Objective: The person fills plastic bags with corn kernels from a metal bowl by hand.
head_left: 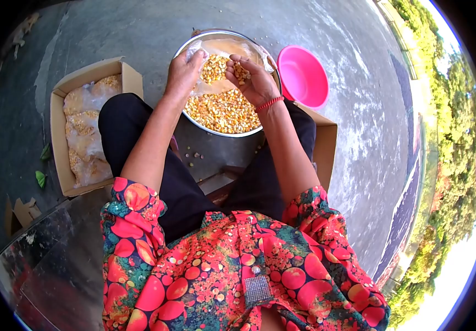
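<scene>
My left hand [185,71] is closed on the rim of a clear plastic bag [198,47], above a round metal-rimmed basin [224,133]. Inside the bag's mouth lie yellow-orange corn kernels [214,68]. With a red bead bracelet [269,104] at the wrist, my right hand [257,81] is turned palm up over the basin's right side. Its fingers curl around some kernels near the bag's opening. More loose corn [224,112] covers the near part of the basin, which stands between my knees. The lower part of the bag blends into the corn.
A cardboard box [131,80] on the left holds several clear bags of corn. Beside the basin at right sits a pink plastic bowl [304,76], with another cardboard box [326,144] below it. Stray kernels [196,155] and green leaves [40,178] lie on the concrete floor.
</scene>
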The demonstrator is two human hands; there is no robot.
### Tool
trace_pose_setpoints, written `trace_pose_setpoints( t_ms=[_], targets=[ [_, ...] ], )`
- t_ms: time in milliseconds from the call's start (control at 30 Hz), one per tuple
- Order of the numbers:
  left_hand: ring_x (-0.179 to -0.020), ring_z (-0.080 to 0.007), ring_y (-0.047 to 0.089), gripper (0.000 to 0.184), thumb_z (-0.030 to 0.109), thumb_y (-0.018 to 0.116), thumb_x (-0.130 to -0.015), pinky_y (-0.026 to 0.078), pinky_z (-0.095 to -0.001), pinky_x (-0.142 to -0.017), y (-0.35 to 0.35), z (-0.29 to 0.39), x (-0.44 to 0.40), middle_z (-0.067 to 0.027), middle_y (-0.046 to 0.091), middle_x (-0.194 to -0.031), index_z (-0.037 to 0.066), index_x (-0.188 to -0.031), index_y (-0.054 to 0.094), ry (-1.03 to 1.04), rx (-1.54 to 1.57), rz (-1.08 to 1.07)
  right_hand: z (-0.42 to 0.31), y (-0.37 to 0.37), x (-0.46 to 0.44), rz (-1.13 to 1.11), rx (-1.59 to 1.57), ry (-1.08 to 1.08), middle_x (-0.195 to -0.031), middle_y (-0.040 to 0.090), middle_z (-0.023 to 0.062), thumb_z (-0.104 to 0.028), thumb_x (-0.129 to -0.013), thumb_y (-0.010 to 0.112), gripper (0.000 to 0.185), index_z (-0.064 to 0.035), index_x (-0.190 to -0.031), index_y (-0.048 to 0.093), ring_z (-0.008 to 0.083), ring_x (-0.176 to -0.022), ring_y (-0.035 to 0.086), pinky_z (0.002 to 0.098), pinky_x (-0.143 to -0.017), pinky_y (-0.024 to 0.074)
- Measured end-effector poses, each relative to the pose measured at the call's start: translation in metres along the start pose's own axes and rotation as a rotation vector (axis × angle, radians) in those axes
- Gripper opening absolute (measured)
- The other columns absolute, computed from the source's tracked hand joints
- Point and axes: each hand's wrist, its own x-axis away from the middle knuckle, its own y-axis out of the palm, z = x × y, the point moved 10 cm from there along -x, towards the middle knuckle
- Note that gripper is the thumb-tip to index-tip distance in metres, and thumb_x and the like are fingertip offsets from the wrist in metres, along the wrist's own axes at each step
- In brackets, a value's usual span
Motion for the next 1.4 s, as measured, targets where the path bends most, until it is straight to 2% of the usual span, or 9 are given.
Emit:
trace_pose_setpoints(
  t_ms=[67,133,267,367,433,667,1067,1233,1400],
  targets=[
    [-0.071,-0.0088,0.055,0.024,0.018,0.052,-0.086,0.044,-0.0241,-0.064,-0.001,-0.001,0.001,-0.0035,0.061,-0.080,-0.002,-0.097,0.060,-0.027,-0.006,0.003,-0.003,0.005,-0.010,-0.015,0.038,-0.016,-0.089,0.058,0.0102,-0.012,-0.089,0.046,0.020,0.0010,-0.103,0.053,0.0180,-0.079,0.057,0.0284,-0.070,0.0472],
    [-0.054,-0.0031,0.040,0.025,0.028,0.054,-0.085,0.030,-0.0193,-0.044,-0.003,0.002,0.001,0.0050,0.048,-0.066,0.006,-0.091,0.062,0.027,-0.015,0.015,-0.004,0.007,-0.015,-0.029,0.076,-0.031,-0.090,0.058,0.0108,-0.011,-0.089,0.046,0.020,0.0016,-0.103,0.053,0.0180,-0.081,0.056,0.0290,-0.073,0.0465],
    [-0.055,-0.0032,0.042,0.025,0.028,0.053,-0.086,0.030,-0.0194,-0.043,-0.003,0.000,0.000,0.0040,0.052,-0.069,0.006,-0.092,0.062,-0.004,-0.022,0.019,-0.004,0.004,-0.018,0.017,0.431,-0.035,-0.132,0.039,0.0089,-0.030,-0.086,0.049,0.048,-0.0054,-0.126,0.043,0.0216,-0.126,0.029,0.0455,-0.103,0.0145],
    [-0.056,-0.0033,0.043,0.024,0.027,0.053,-0.086,0.032,-0.0195,-0.044,-0.003,-0.001,-0.004,0.0024,0.056,-0.073,0.005,-0.093,0.062,0.038,0.007,0.014,-0.004,-0.008,-0.014,0.035,0.629,0.013,-0.135,0.037,0.0073,-0.028,-0.086,0.049,0.047,-0.0104,-0.128,0.042,0.0219,-0.128,0.027,0.0486,-0.103,0.0147],
    [-0.075,-0.0108,0.056,0.026,0.018,0.053,-0.086,0.045,-0.0259,-0.067,-0.004,-0.005,-0.005,-0.0052,0.062,-0.085,-0.001,-0.102,0.059,0.012,-0.011,0.004,-0.004,-0.016,-0.012,0.008,0.685,0.010,-0.135,0.037,0.0063,-0.024,-0.085,0.050,0.045,-0.0134,-0.128,0.043,0.0221,-0.129,0.026,0.0517,-0.101,0.0167],
    [-0.062,-0.0041,0.048,0.024,0.024,0.055,-0.086,0.038,-0.0202,-0.053,-0.008,-0.005,-0.008,0.0012,0.059,-0.076,0.003,-0.094,0.062,0.088,-0.090,0.044,-0.002,-0.019,0.010,-0.100,0.356,0.036,-0.103,0.060,0.0069,-0.015,-0.088,0.048,0.026,-0.0017,-0.109,0.053,0.0153,-0.093,0.058,0.0299,-0.083,0.0448],
    [-0.055,-0.0027,0.040,0.018,0.018,0.050,-0.089,0.033,-0.0196,-0.049,-0.003,-0.017,-0.005,0.0052,0.048,-0.064,0.005,-0.087,0.061,-0.042,0.065,-0.011,0.109,0.009,0.024,-0.585,0.923,0.210,-0.098,0.063,0.0003,-0.016,-0.085,0.052,0.020,-0.0109,-0.101,0.063,0.0094,-0.089,0.057,0.0268,-0.076,0.0461],
    [-0.055,-0.0049,0.040,0.018,0.017,0.050,-0.087,0.033,-0.0211,-0.051,0.003,-0.015,-0.007,0.0031,0.048,-0.062,0.002,-0.082,0.060,-0.005,0.097,-0.024,0.098,0.027,0.010,-0.558,1.499,-0.575,-0.097,0.062,0.0068,-0.009,-0.074,0.057,0.021,-0.0151,-0.093,0.065,0.0233,-0.094,0.056,0.0326,-0.085,0.0430],
    [-0.055,-0.0051,0.041,0.018,0.017,0.051,-0.087,0.034,-0.0217,-0.052,0.003,-0.018,-0.008,0.0032,0.048,-0.063,0.003,-0.082,0.060,-0.020,0.101,-0.017,0.099,0.006,0.017,-0.408,1.685,-0.542,-0.098,0.058,0.0035,-0.021,-0.075,0.058,0.012,-0.0220,-0.087,0.063,0.0228,-0.096,0.054,0.0467,-0.080,0.0387]
  ],
)
